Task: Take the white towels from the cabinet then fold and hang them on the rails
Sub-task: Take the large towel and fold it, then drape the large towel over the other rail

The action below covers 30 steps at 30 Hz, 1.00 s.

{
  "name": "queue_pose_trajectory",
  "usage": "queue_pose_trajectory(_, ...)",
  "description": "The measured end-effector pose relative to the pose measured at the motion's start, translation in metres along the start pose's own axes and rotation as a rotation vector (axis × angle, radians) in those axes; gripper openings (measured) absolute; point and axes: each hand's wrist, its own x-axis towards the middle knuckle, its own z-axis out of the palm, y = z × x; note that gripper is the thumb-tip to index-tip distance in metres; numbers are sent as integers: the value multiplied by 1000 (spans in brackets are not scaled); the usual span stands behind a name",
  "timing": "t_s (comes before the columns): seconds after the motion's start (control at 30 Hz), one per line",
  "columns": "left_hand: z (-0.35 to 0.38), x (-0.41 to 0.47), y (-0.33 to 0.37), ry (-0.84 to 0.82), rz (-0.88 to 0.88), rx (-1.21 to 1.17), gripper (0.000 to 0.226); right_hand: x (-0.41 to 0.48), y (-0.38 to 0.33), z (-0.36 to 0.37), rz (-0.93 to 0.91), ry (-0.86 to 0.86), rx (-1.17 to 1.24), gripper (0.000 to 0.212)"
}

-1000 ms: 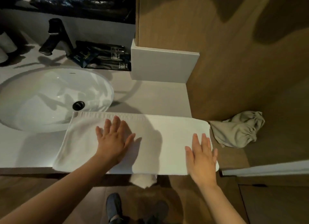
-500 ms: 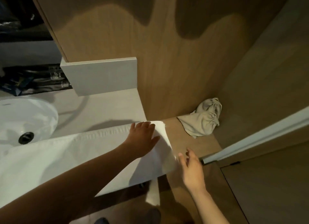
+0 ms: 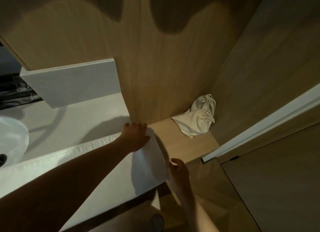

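Both hands have moved to the 3 o'clock end of the white towel (image 3: 149, 164) for folding: left hand (image 3: 136, 138) flat on it, right hand (image 3: 178, 171) curled, grip unclear.

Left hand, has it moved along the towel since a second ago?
Yes. The left hand has slid right along the white towel, away from the sink, to its end beside the wooden wall.
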Motion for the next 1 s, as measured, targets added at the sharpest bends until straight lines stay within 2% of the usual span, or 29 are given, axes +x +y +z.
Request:
queue_pose_trajectory(0.13,0,15,-4,-39,-39,-47,50,1,8,1,-26,-125,0,15)
queue_pose_trajectory(0.27,-16,24,-16,-40,-45,-390,38,-3,12,-3,-113,-131,1,27)
queue_pose_trajectory(0.37,-29,18,-25,-9,14,-519,26,-11,3,-8,-156,-130,38,33)
queue_pose_trajectory(0.47,-40,3,-36,96,91,-627,32,-21,-14,-14,-125,-156,191,21)
queue_pose_trajectory(0.6,-73,-29,-50,121,85,-761,30,-38,-35,-17,-102,-195,401,16)
queue_pose_trajectory(0.67,-88,-48,-60,215,95,-782,26,-48,-47,-17,-102,-226,451,11)
queue_pose_trajectory(0.77,-108,-79,-76,377,111,-806,14,-67,-76,-9,-178,-275,442,27)
queue_pose_trajectory(0.87,-132,-113,-93,487,82,-855,18,-87,-110,3,-333,-267,395,38)
queue_pose_trajectory(1.0,-166,-162,-124,676,47,-976,20,-113,-158,16,-554,-203,370,29)
